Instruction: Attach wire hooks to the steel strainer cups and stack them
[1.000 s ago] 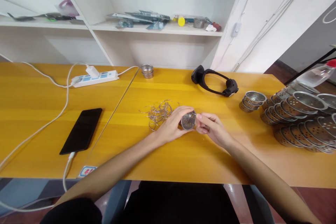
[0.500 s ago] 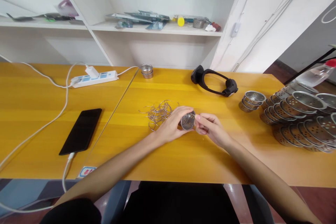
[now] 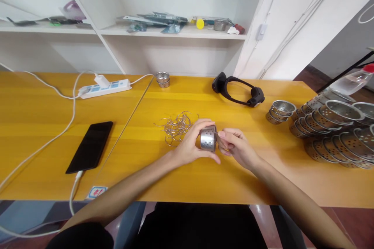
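Observation:
My left hand (image 3: 192, 142) grips a small perforated metal cup (image 3: 208, 139) from its left side, thumb lifted away below it. The cup lies tilted sideways, its hole-dotted side wall towards me. At its right rim, my right hand (image 3: 236, 142) pinches a thin metal wire (image 3: 216, 132); how far the wire reaches into the cup is hidden by the fingers. Just left of my left hand lies a loose heap of curved wire pieces (image 3: 177, 126) on the yellow table (image 3: 181, 181).
Stacked perforated cups (image 3: 336, 136) crowd the right side, with a shorter stack (image 3: 280, 111) beside them. A black headset-like band (image 3: 238, 90) and two nested cups (image 3: 163, 79) stand further back. To the left are a phone (image 3: 89, 146) and a power strip (image 3: 105, 88).
The cup has turned in my left hand, from its open mouth facing me to its side wall showing. My left thumb has come away from it. The right hand stays at the rim.

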Demonstrator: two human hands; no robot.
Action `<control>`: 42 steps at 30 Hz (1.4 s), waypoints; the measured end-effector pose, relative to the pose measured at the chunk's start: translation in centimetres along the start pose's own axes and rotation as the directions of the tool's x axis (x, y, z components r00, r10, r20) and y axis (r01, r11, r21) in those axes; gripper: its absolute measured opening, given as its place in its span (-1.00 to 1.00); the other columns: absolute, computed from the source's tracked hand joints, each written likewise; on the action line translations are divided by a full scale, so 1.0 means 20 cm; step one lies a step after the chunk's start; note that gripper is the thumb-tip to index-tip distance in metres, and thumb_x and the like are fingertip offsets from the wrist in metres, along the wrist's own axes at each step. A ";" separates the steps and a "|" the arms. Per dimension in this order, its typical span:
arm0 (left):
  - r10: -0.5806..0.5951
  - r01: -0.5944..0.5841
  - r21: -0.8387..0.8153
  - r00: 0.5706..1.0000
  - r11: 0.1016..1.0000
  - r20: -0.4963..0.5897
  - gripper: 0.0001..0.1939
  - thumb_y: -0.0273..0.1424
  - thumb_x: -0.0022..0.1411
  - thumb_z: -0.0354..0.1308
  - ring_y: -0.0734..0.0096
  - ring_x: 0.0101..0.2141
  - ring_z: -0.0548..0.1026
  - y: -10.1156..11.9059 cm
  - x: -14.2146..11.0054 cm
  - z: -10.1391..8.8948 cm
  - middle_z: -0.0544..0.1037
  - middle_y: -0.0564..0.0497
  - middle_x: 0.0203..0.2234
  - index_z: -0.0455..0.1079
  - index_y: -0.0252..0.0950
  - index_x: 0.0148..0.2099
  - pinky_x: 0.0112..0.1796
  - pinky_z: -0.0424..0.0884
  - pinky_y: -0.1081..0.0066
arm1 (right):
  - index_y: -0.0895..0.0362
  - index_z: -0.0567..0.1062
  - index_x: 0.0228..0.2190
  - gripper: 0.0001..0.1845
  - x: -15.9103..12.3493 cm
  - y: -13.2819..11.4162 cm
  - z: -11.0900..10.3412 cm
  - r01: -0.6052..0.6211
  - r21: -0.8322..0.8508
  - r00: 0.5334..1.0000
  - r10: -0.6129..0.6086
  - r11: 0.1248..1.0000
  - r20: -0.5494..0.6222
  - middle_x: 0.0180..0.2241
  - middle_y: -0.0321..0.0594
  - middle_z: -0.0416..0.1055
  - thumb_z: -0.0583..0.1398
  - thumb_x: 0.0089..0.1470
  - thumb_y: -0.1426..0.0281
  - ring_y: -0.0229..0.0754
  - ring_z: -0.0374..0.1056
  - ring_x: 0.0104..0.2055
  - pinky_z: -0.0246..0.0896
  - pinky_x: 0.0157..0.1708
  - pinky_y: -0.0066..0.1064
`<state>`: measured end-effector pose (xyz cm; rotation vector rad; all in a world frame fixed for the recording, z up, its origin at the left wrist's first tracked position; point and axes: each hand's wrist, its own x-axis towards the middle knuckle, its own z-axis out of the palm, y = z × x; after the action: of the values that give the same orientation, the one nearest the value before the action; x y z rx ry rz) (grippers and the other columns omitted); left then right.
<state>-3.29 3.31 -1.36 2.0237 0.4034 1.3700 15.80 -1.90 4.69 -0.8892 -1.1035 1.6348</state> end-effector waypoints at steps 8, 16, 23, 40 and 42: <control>-0.160 0.119 -0.224 0.971 0.967 -0.176 -0.40 0.16 0.52 -0.17 0.16 -0.01 0.49 0.12 0.00 0.11 0.43 -0.17 0.03 0.32 -0.20 0.19 0.03 0.46 0.13 | 0.12 0.43 -0.62 -0.51 -0.01 0.05 0.03 0.157 -0.119 0.987 -0.152 0.980 0.051 -0.59 -0.34 0.32 0.39 0.22 0.17 -0.28 0.21 -0.49 0.06 -0.42 -0.36; -0.102 0.046 -0.206 0.957 0.978 -0.272 -0.56 -0.05 0.62 -0.19 0.22 -0.07 0.51 0.13 -0.01 0.12 0.46 -0.13 -0.03 0.40 -0.20 0.09 -0.06 0.47 0.16 | 0.12 0.40 -0.61 -0.49 -0.01 0.10 0.05 0.188 -0.132 0.978 -0.174 0.973 0.115 -0.59 -0.37 0.30 0.36 0.28 0.18 -0.30 0.15 -0.49 0.00 -0.39 -0.35; 0.019 -0.055 -0.102 0.946 0.993 -0.323 -0.69 -0.24 0.63 -0.14 0.24 -0.09 0.52 0.17 0.02 0.10 0.52 -0.10 -0.10 0.41 -0.21 0.04 -0.08 0.49 0.17 | 0.13 0.37 -0.62 -0.46 -0.03 0.09 0.05 0.210 -0.159 0.973 -0.191 0.965 0.127 -0.57 -0.34 0.27 0.34 0.29 0.16 -0.27 0.12 -0.45 -0.02 -0.37 -0.33; 0.029 -0.056 -0.093 0.962 0.994 -0.271 -0.73 -0.26 0.63 -0.13 0.25 -0.07 0.52 0.15 0.00 0.10 0.50 -0.11 -0.07 0.37 -0.20 0.07 -0.06 0.50 0.15 | 0.12 0.36 -0.64 -0.43 -0.03 0.11 0.04 0.204 -0.251 0.978 -0.189 0.946 0.086 -0.60 -0.37 0.20 0.35 0.26 0.10 -0.29 0.07 -0.48 -0.07 -0.40 -0.35; 0.010 -0.037 -0.103 0.966 0.994 -0.258 -0.73 -0.25 0.63 -0.13 0.25 -0.05 0.52 0.15 0.01 0.09 0.49 -0.11 -0.06 0.37 -0.19 0.08 -0.04 0.50 0.14 | 0.12 0.36 -0.63 -0.44 -0.03 0.10 0.05 0.212 -0.263 0.977 -0.199 0.941 0.076 -0.60 -0.36 0.24 0.33 0.27 0.10 -0.29 0.11 -0.48 -0.02 -0.40 -0.35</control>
<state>-1.85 0.59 0.23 1.7746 0.4106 1.6412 14.54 -3.00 3.12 -0.8768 -1.4287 1.3598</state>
